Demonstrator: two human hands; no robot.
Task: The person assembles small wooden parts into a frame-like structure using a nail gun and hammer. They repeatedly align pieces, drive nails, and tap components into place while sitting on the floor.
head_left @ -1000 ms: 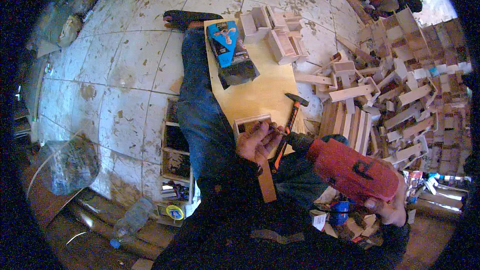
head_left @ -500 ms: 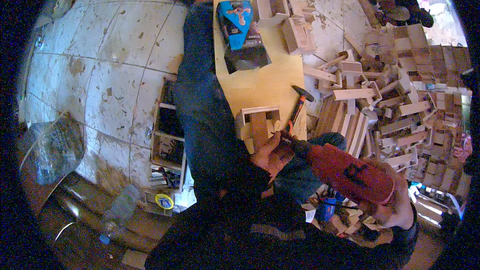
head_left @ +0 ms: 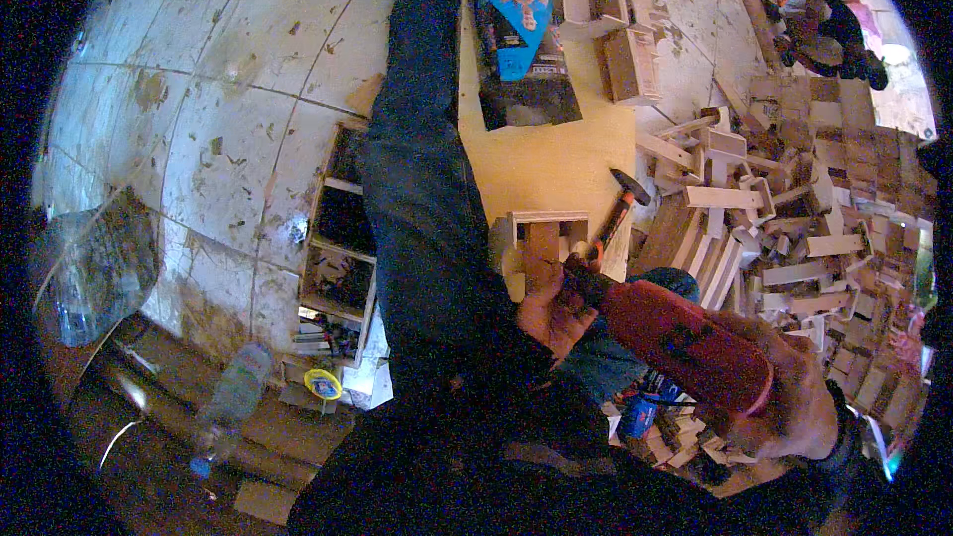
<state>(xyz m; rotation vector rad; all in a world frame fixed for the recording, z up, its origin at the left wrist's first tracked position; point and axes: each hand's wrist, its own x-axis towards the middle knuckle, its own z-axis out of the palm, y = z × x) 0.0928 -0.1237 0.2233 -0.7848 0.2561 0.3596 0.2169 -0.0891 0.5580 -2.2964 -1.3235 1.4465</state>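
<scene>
My right hand (head_left: 794, 397) grips the rear of a red power drill (head_left: 685, 342), whose dark front end points left toward my other hand. At that front end, my left hand (head_left: 556, 318) has its fingers curled in around the dark tip. Whether a small bit is between those fingers is hidden. Just beyond the left hand, a small open wooden box (head_left: 546, 218) with a brown strip lies on the yellowish board (head_left: 541, 164). A hammer (head_left: 617, 206) with an orange and black handle rests on the board to the right of the box.
A blue and black bag (head_left: 521, 50) and small wooden boxes (head_left: 628, 65) occupy the board's far end. Wood pieces (head_left: 735, 199) pile up on the right. Left of my leg (head_left: 422, 159) stand a compartment tray (head_left: 342, 258) and a yellow-rimmed lid (head_left: 323, 384). A plastic bottle (head_left: 238, 382) lies lower left.
The view has shifted, so the board, box and hammer appear farther right. My left fingers have come in closer on the drill's dark front end; the right hand keeps its grip.
</scene>
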